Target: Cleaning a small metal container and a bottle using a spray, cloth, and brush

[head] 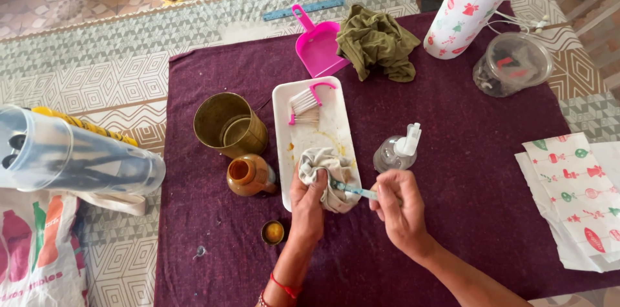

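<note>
On the table: a maroon cloth point(452, 216) covered the patterned tabletop, seen from above by the head camera.
Left hand: the left hand point(309, 207) pressed down on a crumpled grey rag point(326, 171), fingers curled over its lower left edge and gripping it.
Right hand: the right hand point(399, 207) was closed in a pinch around the handle of a light-blue toothbrush point(354, 189), thumb and fingers folded tight about it.
Toothbrush: its head pointed left into the folds of the rag, just beside the left thumb; the bristles were hidden, apparently buried in the fabric.
Rag: it lay bunched at the near end of a white rectangular tray point(339, 129) streaked with yellow residue.
Tray, far end: a small white-bristled brush with a pink handle point(307, 102) rested there.
Left of tray: a brass cup point(229, 126) stood open, with a small brass pot point(248, 174) beside it and a tiny round lid holding yellow paste point(272, 232) nearer the person.
Right of tray: a clear pump bottle point(397, 151) stood just above the right hand.
Far side: a pink dustpan point(316, 45), an olive cloth point(378, 42), a printed paper-towel roll point(475, 3) and a clear plastic tub point(513, 63).
Right edge: loose printed paper towels point(575, 197).
</note>
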